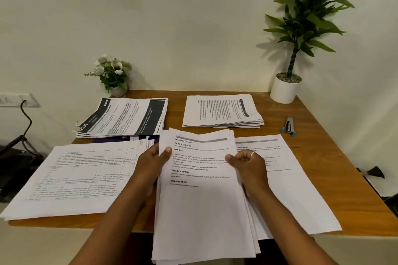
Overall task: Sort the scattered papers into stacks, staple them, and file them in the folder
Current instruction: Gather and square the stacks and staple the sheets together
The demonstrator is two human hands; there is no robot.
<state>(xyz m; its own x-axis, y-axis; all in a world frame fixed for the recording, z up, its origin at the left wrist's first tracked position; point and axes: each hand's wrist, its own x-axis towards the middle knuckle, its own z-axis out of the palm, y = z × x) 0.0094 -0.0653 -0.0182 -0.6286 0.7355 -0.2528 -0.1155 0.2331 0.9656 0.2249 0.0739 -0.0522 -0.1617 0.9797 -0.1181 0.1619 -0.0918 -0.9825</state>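
Observation:
I hold a thick bundle of printed papers (202,196) above the near edge of the wooden table (323,135). My left hand (150,163) grips its left edge, thumb on top. My right hand (247,163) pinches the right edge of the top sheet. Sorted stacks lie around: table-printed sheets (71,176) at the near left, dark-banded sheets (125,116) at the far left, a neat stack (221,112) at the far middle, and loose sheets (290,178) at the near right. A dark folder (140,138) peeks out under the far-left stack. A small stapler (288,126) lies at the right.
A white pot with a tall green plant (285,88) stands at the far right corner. A small flower pot (116,84) sits at the far left against the wall. A wall socket with a black cable (23,105) is off the table's left side.

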